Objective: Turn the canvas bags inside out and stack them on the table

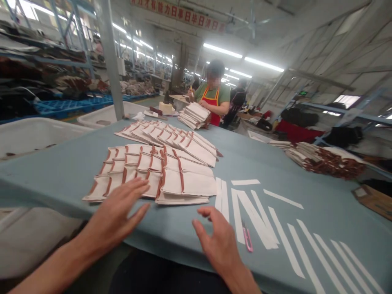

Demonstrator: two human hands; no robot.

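Overlapping cream fabric pieces with brown trim (190,179) lie in a stack in front of me. My left hand (122,208) is over the stack's near left edge, fingers stretched out; whether it touches the cloth I cannot tell. Just past the stack's near right corner, my right hand (219,237) hovers by the table edge, thumb and fingers apart and holding nothing. Close to its right lie white strips (254,216) and pink thread snips (247,238). Behind the near stack is a second fanned row of cream pieces (171,136).
Across the blue-green table (321,196), a person in a red apron (211,98) handles another cream stack (194,114). More brown-trimmed pieces (324,159) and a cardboard box (372,200) are at the right. White bins (39,134) and a metal post (112,61) stand left.
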